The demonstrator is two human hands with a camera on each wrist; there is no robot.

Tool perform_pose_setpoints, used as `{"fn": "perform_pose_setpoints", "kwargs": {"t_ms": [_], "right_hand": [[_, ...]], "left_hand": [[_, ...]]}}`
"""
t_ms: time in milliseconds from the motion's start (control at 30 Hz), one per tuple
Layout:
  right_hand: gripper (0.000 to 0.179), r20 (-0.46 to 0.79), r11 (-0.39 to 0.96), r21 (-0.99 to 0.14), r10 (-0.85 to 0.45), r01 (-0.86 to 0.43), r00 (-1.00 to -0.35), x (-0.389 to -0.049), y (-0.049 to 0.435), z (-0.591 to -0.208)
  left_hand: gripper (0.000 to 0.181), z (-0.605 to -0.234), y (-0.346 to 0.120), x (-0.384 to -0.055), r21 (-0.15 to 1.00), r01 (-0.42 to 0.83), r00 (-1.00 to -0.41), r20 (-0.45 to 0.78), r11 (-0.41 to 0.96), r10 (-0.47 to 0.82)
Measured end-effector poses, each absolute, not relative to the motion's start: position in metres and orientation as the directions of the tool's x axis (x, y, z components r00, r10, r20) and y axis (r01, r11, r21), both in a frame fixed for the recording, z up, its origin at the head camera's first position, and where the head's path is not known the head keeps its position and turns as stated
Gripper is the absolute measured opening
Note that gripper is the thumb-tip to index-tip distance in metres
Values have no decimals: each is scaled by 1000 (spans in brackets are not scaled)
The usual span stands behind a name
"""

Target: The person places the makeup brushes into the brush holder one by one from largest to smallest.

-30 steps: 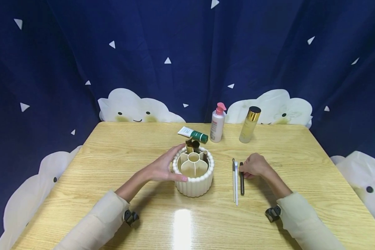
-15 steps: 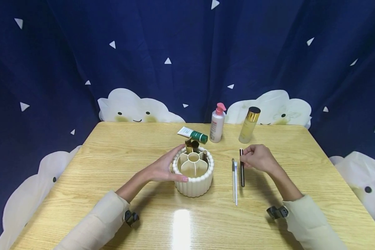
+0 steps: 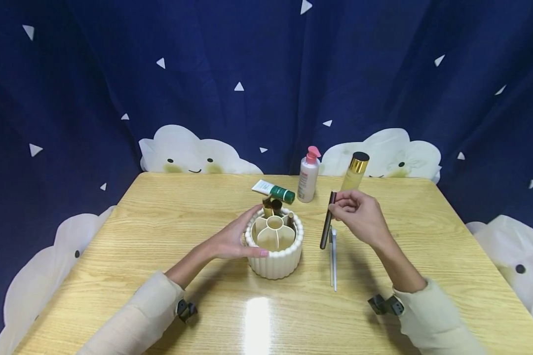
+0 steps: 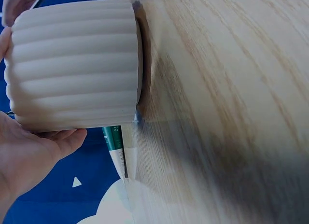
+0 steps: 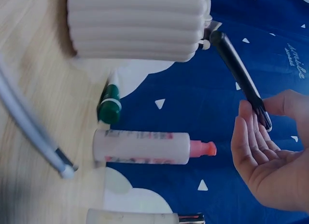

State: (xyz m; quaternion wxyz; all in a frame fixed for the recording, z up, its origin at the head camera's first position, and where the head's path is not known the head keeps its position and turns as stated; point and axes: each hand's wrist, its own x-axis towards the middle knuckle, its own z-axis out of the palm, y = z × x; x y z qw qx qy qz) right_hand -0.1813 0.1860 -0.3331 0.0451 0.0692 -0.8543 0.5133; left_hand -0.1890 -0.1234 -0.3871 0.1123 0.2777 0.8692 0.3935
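A cream fluted brush holder (image 3: 275,266) with a beaded rim and divided compartments stands on the table. My left hand (image 3: 233,239) grips its left side, thumb at the front and fingers round the back. Inside, at the back, stand several makeup brushes (image 3: 276,206), partly hidden by the dividers. My right hand (image 3: 360,217) pinches a slim dark pen-shaped cosmetic stick (image 3: 327,224) near its upper end. It slants above the table, right of the holder, its lower end toward the holder. Beneath it lie two thin makeup brushes (image 3: 334,261) side by side.
Behind the holder lie a white-and-green tube (image 3: 273,190) and, upright, a white pump bottle (image 3: 308,180) with a pink top. A gold-collared bottle (image 3: 355,172) stands behind my right hand, which partly covers it. A dark blue curtain (image 3: 266,74) hangs behind the table.
My right hand has lifted the dark stick off the table and carried it left toward the holder, tilting it. The left hand and holder have stayed in place.
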Motion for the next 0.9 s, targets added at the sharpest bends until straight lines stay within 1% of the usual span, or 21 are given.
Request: {"fn": "perform_pose_setpoints", "kwargs": {"t_ms": [233, 467, 567, 733, 900], "right_hand": [[29, 201, 387, -897, -68, -212, -977, -185, 172, -324], [21, 350, 288, -894, -26, -342, -936, -188, 160, -329], [20, 390, 249, -891, -6, -379, -921, -189, 156, -332], [19, 390, 232, -894, -20, -384, -921, -191, 151, -337], [16, 344, 267, -899, -58, -347, -937, -192, 145, -345]], "left_hand": [[112, -388, -124, -189, 744, 376, -832, 8, 552, 555], [112, -389, -123, -190, 739, 386, -827, 12, 552, 562], [112, -389, -123, -189, 740, 387, -825, 12, 550, 565], [113, -387, -123, -189, 742, 384, -826, 11, 549, 564], [113, -388, -123, -190, 742, 381, -827, 6, 552, 563]]}}
